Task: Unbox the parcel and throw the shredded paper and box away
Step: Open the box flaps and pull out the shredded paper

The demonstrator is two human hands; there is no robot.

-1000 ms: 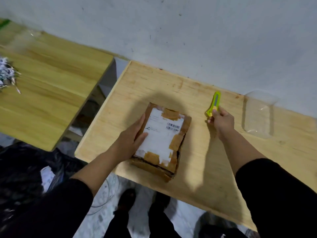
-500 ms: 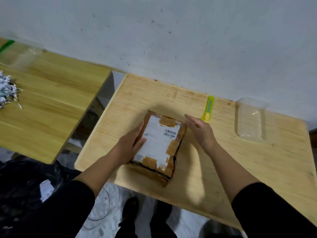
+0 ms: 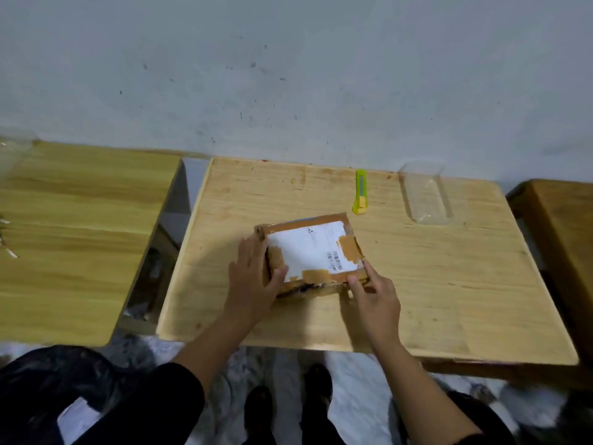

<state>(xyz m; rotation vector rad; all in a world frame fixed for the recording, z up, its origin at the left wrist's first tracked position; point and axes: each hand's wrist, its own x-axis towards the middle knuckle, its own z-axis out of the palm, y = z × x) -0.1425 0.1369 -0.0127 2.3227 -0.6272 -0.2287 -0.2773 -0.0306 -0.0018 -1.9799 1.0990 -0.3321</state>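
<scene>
A taped cardboard parcel with a white shipping label lies flat in the middle of the light wooden table. My left hand lies flat against the parcel's left side, thumb on its top near corner. My right hand grips the parcel's near right corner, fingers pinching the edge by the brown tape. A yellow-green box cutter lies on the table behind the parcel, untouched.
A clear plastic container stands at the back right of the table. A second wooden table is at the left, across a gap. A black bag sits on the floor at lower left. A brown piece of furniture borders the right.
My right hand let go of the box cutter, left it on the table and came to the parcel's near right corner. The parcel has been turned on the table. The view has shifted.
</scene>
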